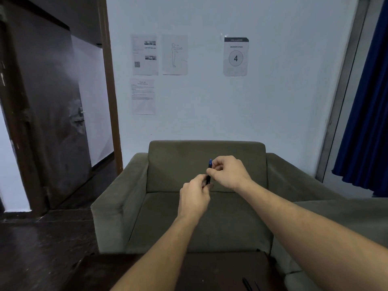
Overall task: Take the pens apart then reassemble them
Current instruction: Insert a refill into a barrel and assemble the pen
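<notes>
I hold a dark pen (209, 173) with a blue top upright in the air in front of me, over the seat of an armchair. My left hand (195, 196) grips its lower end. My right hand (227, 171) pinches its upper part just below the blue tip. The pen's middle and bottom are largely hidden by my fingers. Two more dark pens or pen parts (247, 284) lie on the dark table at the bottom edge of the view.
A grey-green armchair (117, 198) stands against the white wall behind my hands. A dark low table (220, 269) sits in front of it, below my arms. An open brown door (54, 122) is at the left, a blue curtain (365, 122) at the right.
</notes>
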